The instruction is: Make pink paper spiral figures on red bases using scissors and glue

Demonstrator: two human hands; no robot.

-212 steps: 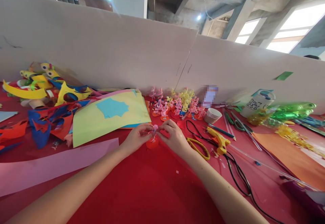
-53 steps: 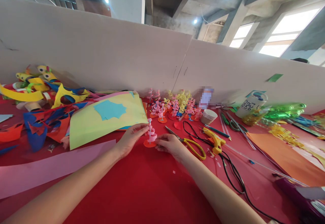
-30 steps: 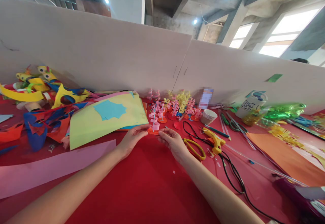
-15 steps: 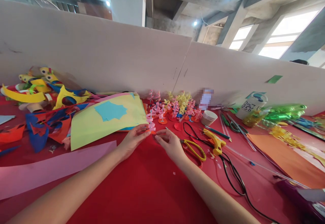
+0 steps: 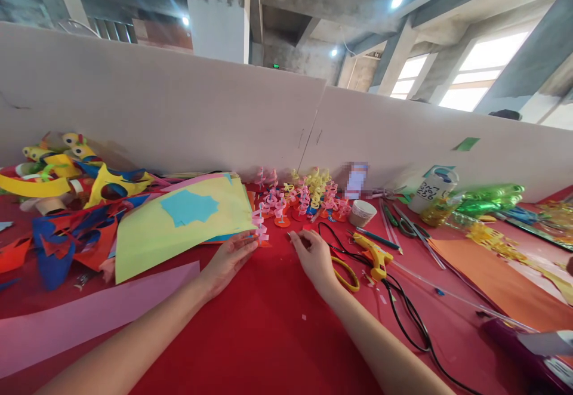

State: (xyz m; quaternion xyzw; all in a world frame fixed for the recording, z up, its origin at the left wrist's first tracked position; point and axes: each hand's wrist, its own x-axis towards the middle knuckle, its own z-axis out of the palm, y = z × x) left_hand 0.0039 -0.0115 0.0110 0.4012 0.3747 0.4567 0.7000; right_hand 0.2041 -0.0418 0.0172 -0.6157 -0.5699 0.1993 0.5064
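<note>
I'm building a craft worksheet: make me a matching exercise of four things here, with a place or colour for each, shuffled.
1. glue gun
2. light-blue paper cutout
3. green strip
4. frontmost pink paper spiral

A. on the white partition
B. beside the left hand
C. on a pale yellow sheet
D. mostly yellow

Pairs: 1-D; 2-C; 3-A; 4-B

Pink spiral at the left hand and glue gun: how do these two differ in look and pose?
Colour: the spiral is pink with an orange base; the glue gun is yellow.
Pose: the spiral stands upright; the glue gun lies on its side.
Place: the spiral is right at the left hand; the glue gun lies apart, past the right hand.
Shared: both seem to rest on the red table.
</note>
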